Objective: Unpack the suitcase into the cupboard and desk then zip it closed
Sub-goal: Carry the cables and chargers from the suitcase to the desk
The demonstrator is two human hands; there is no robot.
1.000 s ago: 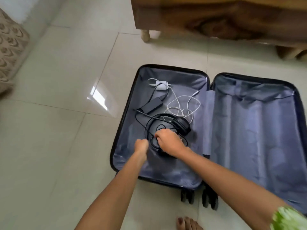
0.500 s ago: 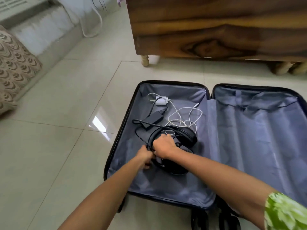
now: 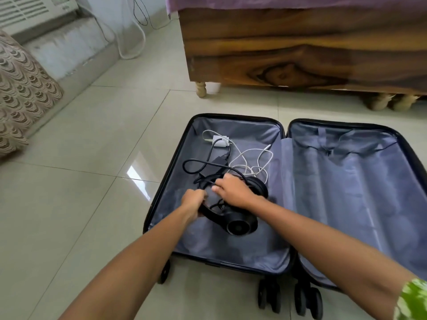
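Unpacking step: headphones point(image 3: 240, 224) in left half of open suitcase point(image 3: 342, 181), tangled with black cable point(image 3: 196, 161). Left hand point(image 3: 193, 202) grips headband; right hand point(image 3: 233, 192) pinches cable. Next: free cable, lift headphones out, likely to desk.

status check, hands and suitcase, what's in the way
Left hand grips headphones band; right hand pinches black cable. Suitcase open on floor, white charger inside. Cables tangled round headphones.
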